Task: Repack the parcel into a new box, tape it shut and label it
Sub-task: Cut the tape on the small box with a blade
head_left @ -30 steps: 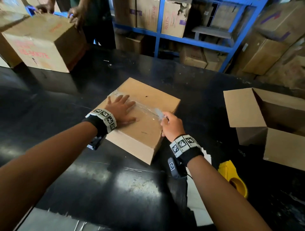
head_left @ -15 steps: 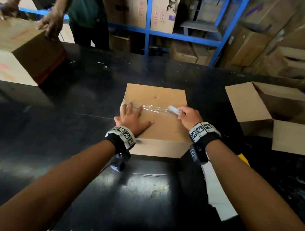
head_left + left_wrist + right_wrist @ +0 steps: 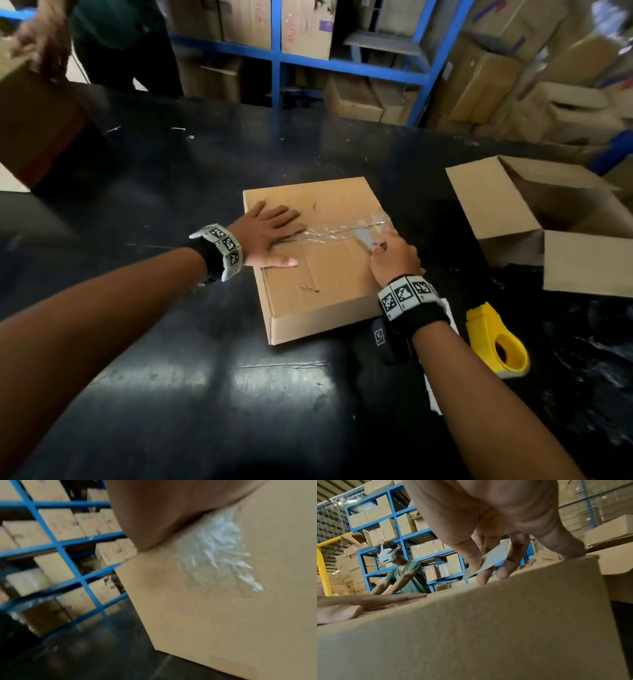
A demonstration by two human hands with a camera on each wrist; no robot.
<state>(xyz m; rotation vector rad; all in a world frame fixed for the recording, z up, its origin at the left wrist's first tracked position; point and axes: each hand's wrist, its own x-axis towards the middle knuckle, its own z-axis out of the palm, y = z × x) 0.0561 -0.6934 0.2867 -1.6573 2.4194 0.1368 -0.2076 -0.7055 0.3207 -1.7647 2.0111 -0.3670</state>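
A flat closed cardboard box [image 3: 329, 284] lies on the black table [image 3: 274, 394], with wrinkled clear tape [image 3: 342, 230] along its top seam. My left hand [image 3: 274, 231] presses flat on the box's left part, fingers straight, over the tape's left end. My right hand [image 3: 375, 245] is at the tape's right end and pinches a small pale flat piece [image 3: 364, 236]. In the right wrist view that pale piece [image 3: 494, 558] sits between thumb and fingers just above the box [image 3: 471, 635]. The left wrist view shows the crinkled tape [image 3: 217, 550] beside my palm.
An open cardboard box [image 3: 496, 212] stands at the right. A yellow tape dispenser [image 3: 493, 339] and a white paper strip [image 3: 452, 318] lie by my right forearm. Another person [image 3: 120, 41] handles a large box [image 3: 30, 113] at far left. Blue shelves [image 3: 342, 65] stand behind.
The box has turned on the table under my hands. My left hand stays flat on it and my right hand keeps the pale piece at the tape's end.
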